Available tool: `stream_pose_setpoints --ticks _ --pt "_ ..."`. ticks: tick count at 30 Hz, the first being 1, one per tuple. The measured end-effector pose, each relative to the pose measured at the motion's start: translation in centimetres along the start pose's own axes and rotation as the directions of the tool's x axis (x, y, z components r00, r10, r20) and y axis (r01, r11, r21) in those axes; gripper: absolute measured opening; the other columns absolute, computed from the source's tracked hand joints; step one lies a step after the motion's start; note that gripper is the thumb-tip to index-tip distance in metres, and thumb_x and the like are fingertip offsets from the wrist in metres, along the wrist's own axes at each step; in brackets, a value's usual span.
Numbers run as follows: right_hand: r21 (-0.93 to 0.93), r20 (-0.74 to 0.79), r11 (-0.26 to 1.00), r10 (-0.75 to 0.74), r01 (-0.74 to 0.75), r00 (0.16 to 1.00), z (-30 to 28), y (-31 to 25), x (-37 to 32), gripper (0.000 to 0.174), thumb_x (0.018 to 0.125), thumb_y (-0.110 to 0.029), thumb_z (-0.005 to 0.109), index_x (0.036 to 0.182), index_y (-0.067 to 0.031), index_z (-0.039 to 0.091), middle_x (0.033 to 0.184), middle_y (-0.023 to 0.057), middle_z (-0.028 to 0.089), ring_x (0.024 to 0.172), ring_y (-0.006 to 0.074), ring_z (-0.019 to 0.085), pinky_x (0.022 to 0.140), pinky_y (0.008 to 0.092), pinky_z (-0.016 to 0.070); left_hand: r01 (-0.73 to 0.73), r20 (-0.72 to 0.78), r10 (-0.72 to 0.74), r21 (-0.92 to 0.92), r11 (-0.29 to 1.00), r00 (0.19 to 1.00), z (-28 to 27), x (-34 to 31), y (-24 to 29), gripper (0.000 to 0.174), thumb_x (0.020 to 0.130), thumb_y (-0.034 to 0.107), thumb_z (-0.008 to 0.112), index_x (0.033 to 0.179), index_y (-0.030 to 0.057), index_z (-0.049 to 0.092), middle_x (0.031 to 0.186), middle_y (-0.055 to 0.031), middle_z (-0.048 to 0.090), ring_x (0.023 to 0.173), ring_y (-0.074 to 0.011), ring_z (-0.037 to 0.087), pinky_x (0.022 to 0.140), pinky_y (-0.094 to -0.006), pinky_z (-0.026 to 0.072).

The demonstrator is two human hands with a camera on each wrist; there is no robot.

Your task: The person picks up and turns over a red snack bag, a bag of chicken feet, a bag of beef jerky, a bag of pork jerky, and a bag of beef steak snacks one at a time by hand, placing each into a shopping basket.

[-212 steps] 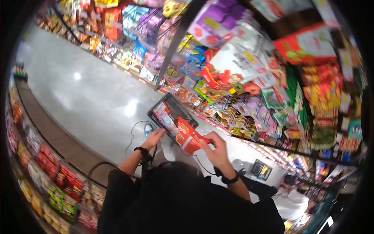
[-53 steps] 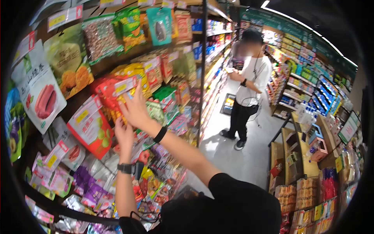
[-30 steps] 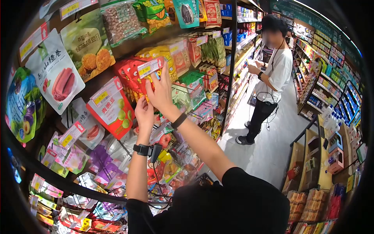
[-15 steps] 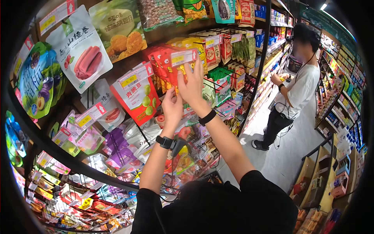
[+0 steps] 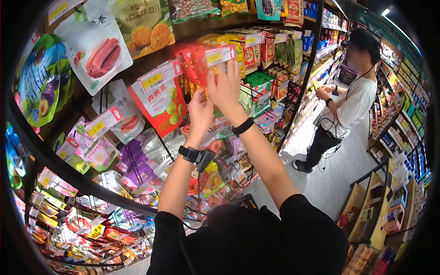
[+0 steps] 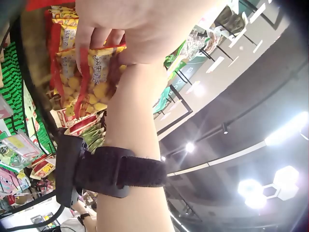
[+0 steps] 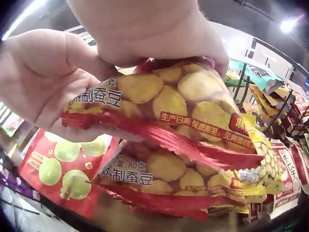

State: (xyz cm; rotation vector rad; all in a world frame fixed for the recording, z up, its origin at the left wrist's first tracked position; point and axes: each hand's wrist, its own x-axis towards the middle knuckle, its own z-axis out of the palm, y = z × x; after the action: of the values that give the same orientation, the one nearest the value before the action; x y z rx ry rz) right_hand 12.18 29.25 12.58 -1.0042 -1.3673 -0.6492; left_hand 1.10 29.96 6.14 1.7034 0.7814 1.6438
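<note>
Both hands are at a front bag of broad beans, red and yellow with a clear window, hanging on a shelf hook. In the head view, my right hand [image 5: 225, 91] reaches up over the bag [image 5: 195, 66], beside its price tag [image 5: 220, 56]. My left hand [image 5: 200, 112] is lower, its fingertips at the bag's bottom edge. From the right wrist view, the right hand [image 7: 145, 29] grips the upper part of the bag [image 7: 193, 104], and the left hand [image 7: 43, 82] holds its side corner. In the left wrist view, the left hand's fingers [image 6: 84, 41] curl over similar bags [image 6: 99, 77].
A red green-pea bag [image 5: 160, 107] hangs just left of the hands. Green-netted packs [image 5: 257, 89] hang to the right. A dark shelf rail [image 5: 82, 172] curves below. Another person in a white shirt [image 5: 350, 103] stands in the aisle, near a wooden display stand [image 5: 371, 206].
Earlier, the hands held a red bag over a basket on the floor. Since then the view has turned to the shelf, where both hands have stayed at the hanging broad bean bags.
</note>
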Motion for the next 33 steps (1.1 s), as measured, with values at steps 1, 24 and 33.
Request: stream_pose_setpoints --ticks 1,24,33 --pt "-0.005 0.007 1.0 0.001 -0.001 1.0 -0.2 -0.1 0.1 0.032 0.093 -0.018 0.06 0.117 0.0039 0.061 0.126 0.0294 0.051 0.121 0.0508 0.046 0.101 0.0568 0.0399 0.002 -0.002 -0.002 0.009 1.0 1.0 0.0 -0.1 0.1 0.041 0.098 0.008 0.064 0.133 -0.0111 0.052 0.121 -0.0229 0.067 0.105 -0.0221 0.07 0.09 -0.0323 0.0565" --pt "0.123 0.066 0.992 0.029 -0.037 0.997 0.6 1.5 -0.5 0.039 0.092 -0.02 0.062 0.124 0.0024 0.057 0.123 0.0268 0.055 0.117 0.0472 0.051 0.094 0.056 0.0432 0.096 0.04 -0.097 0.014 0.995 0.995 -0.1 -0.6 2.4 0.042 0.093 0.005 0.069 0.13 -0.0094 0.055 0.122 -0.0221 0.067 0.112 -0.0215 0.066 0.093 -0.0339 0.0553" --pt "-0.047 0.109 0.999 0.012 -0.007 0.994 0.1 0.7 0.3 0.031 0.091 -0.023 0.063 0.111 0.0012 0.063 0.116 0.0237 0.058 0.113 0.0434 0.053 0.087 0.0544 0.0448 0.073 0.059 -0.072 -0.017 0.997 0.996 -0.2 0.1 1.7 0.043 0.094 0.008 0.069 0.131 -0.0097 0.056 0.12 -0.0206 0.069 0.107 -0.0205 0.068 0.091 -0.0316 0.0555"
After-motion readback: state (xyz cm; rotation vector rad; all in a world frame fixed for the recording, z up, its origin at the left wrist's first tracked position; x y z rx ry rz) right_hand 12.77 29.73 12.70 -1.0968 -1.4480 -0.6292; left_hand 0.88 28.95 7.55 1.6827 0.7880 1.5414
